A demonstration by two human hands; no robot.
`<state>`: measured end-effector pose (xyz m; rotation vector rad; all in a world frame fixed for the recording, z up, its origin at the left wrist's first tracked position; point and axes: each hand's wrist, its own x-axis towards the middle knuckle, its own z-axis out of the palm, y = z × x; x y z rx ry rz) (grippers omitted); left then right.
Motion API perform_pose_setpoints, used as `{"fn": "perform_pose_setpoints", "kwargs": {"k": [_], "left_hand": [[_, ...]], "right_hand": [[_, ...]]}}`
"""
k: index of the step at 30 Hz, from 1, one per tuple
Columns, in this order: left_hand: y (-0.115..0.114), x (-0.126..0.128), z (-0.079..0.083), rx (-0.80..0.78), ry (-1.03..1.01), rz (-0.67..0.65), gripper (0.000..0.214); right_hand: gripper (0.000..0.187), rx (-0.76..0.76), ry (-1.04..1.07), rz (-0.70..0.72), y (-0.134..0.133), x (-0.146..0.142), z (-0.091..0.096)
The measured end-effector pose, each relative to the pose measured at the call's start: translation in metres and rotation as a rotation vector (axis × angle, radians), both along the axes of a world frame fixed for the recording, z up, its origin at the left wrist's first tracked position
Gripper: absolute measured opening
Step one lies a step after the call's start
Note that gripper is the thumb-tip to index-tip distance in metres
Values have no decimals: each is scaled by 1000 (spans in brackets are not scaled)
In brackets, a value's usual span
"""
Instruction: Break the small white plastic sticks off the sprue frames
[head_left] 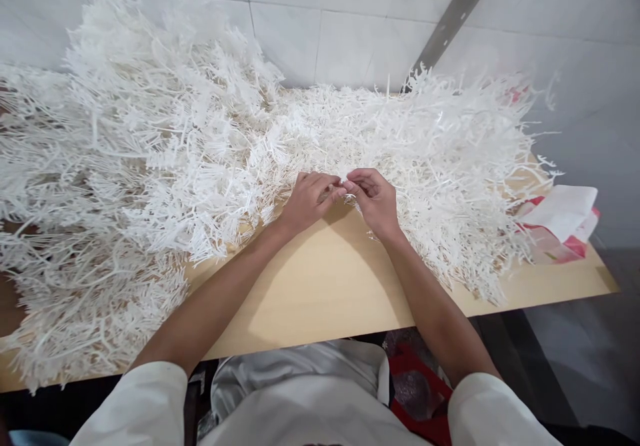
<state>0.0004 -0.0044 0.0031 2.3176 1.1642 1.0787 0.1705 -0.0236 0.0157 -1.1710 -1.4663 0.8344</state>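
Where fingertips meet, piece (pixel 349 193) too small.

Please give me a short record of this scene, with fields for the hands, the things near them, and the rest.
left hand: left hand pinches a small white plastic piece at its fingertips
right hand: right hand pinches the same piece from the other side
pile: heap of white branched plastic sprues covers most of the table, reaching both hands
table: light wooden table, bare in front of the person
rest: red and white bag at the right edge; tiled wall behind
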Motion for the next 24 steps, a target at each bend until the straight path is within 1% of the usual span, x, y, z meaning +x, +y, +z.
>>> {"fn": "perform_pose_setpoints", "kwargs": {"k": [3,7,10,12,14,17,19,21,24], "left_hand": [[2,0,-5,23,66,12,44],[7,1,-13,79,144,41,48],[7,1,-15,105,147,28,43],[7,1,-14,109,153,18,37],[7,1,-14,110,166,24,33],[6,1,-13,124,176,55,31],[6,1,-13,154,184,50,31],[5,2,-13,183,204,32,29],[3,4,-13,179,222,24,26]], "right_hand": [[28,38,-105,14,1,2,-3],[20,162,-316,-64,-1,0,-2],[17,220,-373,-100,-2,-1,0],[16,207,-372,-89,-3,-2,1],[18,165,-338,-67,-3,-2,4],[27,90,-264,-6,-5,-2,8],[35,60,-262,21,-6,-2,9],[39,67,-305,17,-6,-1,10],[32,137,-370,-19,-4,0,6]]}}
